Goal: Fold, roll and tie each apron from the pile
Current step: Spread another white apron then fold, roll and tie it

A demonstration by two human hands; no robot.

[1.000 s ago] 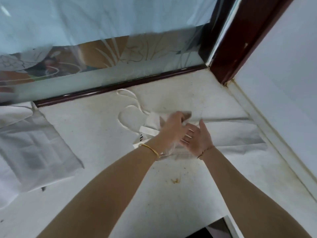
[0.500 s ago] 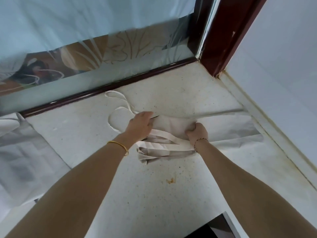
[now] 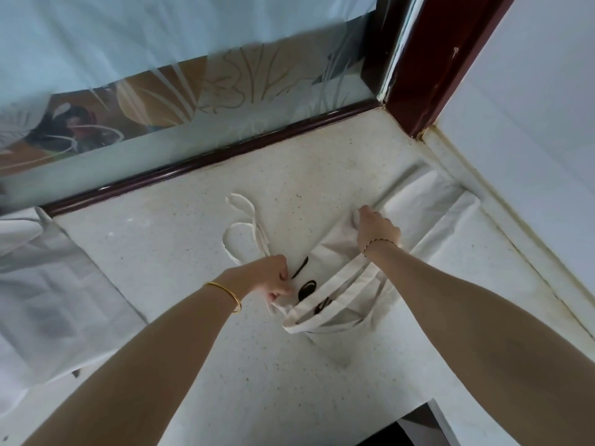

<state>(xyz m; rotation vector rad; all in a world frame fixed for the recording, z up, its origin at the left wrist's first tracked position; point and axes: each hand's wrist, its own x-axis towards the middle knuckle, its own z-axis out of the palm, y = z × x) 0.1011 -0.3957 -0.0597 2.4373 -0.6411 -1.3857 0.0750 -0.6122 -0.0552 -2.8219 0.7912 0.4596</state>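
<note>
A cream apron (image 3: 335, 252) with black print lies partly folded on the white speckled counter (image 3: 180, 239). My left hand (image 3: 273, 278) pinches its near left corner, fingers curled on the cloth. At the far edge my right hand (image 3: 375, 226) grips the fabric. Strap bands (image 3: 325, 304) run across the apron between my hands, and a loose tie loop (image 3: 244, 226) trails to the left on the counter. The apron's other end (image 3: 431, 214) stretches flat toward the right wall.
A pile of white folded aprons (image 3: 48, 284) lies at the left. A dark wooden frame (image 3: 206, 162) with patterned glass bounds the counter's back; a white wall ledge (image 3: 515, 236) bounds the right. The counter's front edge (image 3: 415, 410) drops off at lower right.
My hands have moved apart: the left pulled the corner nearer to me, the right went to the far edge. The apron turned and black print now shows. The view shifted.
</note>
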